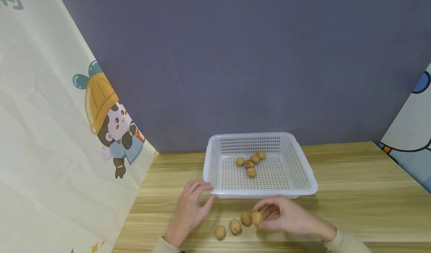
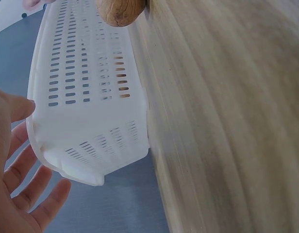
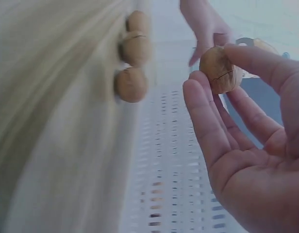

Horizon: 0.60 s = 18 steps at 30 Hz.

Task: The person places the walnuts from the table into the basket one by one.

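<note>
A walnut [image 3: 217, 70] is pinched between the thumb and fingers of my right hand [image 1: 286, 215], held just in front of the basket's near rim. My left hand [image 1: 190, 209] is at the near left corner of the white plastic basket [image 1: 262, 192], its fingers spread and loosely bent at the rim. In the left wrist view that hand [image 2: 18, 170] is beside the basket's corner; whether it touches is hard to tell. Several walnuts [image 1: 251, 172] lie inside the basket. On the table before it, three more walnuts [image 1: 235, 226] sit in a slanting row between my hands.
The wooden table [image 1: 353, 193] extends to both sides of the basket. A dark grey-blue panel [image 1: 249, 66] stands right behind it. At the left hangs a pale sheet [image 1: 43, 133] with a cartoon figure, and another printed sheet [image 1: 407, 122] is at the right.
</note>
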Each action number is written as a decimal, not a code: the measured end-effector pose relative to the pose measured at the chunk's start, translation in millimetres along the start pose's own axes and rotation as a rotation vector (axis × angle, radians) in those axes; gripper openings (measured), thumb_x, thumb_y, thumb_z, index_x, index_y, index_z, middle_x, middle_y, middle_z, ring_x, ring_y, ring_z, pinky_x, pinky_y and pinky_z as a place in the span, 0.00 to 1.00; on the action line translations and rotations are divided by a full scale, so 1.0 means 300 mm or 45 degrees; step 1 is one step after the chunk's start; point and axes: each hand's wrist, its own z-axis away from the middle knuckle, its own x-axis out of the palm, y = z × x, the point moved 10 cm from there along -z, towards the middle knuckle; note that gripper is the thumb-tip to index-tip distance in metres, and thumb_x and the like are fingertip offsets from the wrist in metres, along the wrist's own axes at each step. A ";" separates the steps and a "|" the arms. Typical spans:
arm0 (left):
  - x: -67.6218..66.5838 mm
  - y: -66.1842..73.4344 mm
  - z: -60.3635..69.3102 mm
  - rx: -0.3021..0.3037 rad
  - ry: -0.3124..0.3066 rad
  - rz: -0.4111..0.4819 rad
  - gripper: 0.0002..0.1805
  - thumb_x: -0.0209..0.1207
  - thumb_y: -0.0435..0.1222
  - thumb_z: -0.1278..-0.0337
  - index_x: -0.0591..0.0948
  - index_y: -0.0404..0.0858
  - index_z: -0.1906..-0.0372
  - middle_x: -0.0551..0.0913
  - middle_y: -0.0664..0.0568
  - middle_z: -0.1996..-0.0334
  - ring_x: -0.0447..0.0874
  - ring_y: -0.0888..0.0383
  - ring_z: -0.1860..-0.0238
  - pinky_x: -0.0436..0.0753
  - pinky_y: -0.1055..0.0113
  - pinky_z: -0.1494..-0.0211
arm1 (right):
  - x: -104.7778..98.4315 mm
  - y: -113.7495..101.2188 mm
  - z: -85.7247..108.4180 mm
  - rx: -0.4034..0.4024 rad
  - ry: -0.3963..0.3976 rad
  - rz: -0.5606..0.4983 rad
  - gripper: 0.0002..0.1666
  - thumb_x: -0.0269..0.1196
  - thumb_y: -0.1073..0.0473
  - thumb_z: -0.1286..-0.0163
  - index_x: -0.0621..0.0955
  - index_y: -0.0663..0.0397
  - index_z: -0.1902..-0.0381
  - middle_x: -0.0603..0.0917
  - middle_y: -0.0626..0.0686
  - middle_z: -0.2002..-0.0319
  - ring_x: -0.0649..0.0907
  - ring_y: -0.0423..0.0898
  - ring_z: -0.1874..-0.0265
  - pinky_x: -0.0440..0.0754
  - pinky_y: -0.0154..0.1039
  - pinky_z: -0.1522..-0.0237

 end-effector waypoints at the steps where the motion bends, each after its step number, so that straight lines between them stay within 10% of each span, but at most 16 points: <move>1: 0.001 0.000 0.000 -0.001 -0.002 0.001 0.14 0.78 0.39 0.53 0.88 0.46 0.59 0.90 0.56 0.56 0.87 0.56 0.51 0.90 0.61 0.48 | -0.009 -0.013 -0.001 -0.011 0.001 -0.002 0.21 0.74 0.59 0.32 0.85 0.57 0.43 0.89 0.51 0.54 0.87 0.37 0.57 0.92 0.36 0.54; 18: -0.007 0.010 -0.005 0.021 0.018 0.014 0.15 0.79 0.37 0.54 0.89 0.46 0.59 0.90 0.57 0.56 0.87 0.57 0.51 0.90 0.61 0.47 | -0.248 -0.191 -0.084 0.022 0.153 0.063 0.24 0.71 0.59 0.28 0.81 0.64 0.39 0.88 0.58 0.48 0.88 0.39 0.53 0.91 0.36 0.52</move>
